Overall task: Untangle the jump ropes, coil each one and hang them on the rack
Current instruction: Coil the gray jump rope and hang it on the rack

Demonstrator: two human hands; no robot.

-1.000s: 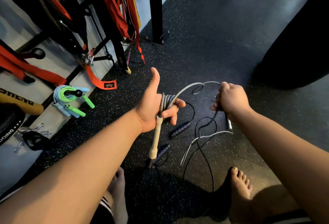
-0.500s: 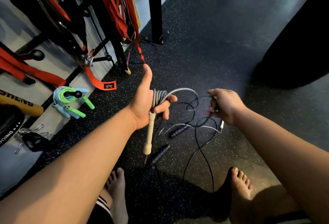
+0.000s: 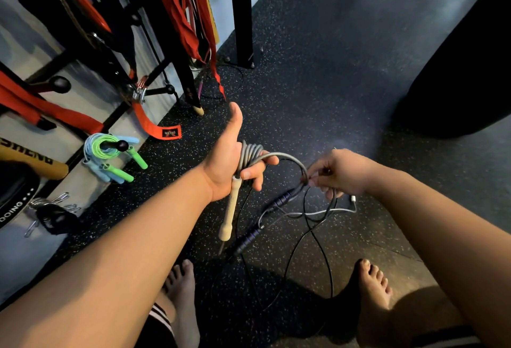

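Observation:
My left hand [image 3: 231, 159] holds several coils of a grey jump rope [image 3: 250, 154], thumb pointing up; the rope's wooden handle [image 3: 229, 213] hangs down from the fist. A loop of the grey rope arcs across to my right hand [image 3: 336, 172], which pinches it. Below, on the floor, lies a thin black jump rope [image 3: 312, 237] with purple-black handles [image 3: 249, 238], tangled with the grey rope's loose end. Green and blue jump ropes [image 3: 110, 154] hang coiled on a peg of the rack [image 3: 121, 144] at the left.
The black rack [image 3: 166, 89] at the left carries red and orange bands [image 3: 177, 10] and straps. A black post [image 3: 240, 13] stands on the speckled rubber floor. A dark punching bag [image 3: 464, 71] fills the right. My bare feet [image 3: 370, 287] stand near the ropes.
My right hand has dropped from beside the coil and come lower and nearer, now pinching a new loop of grey rope. My left hand kept its coils, shifting slightly.

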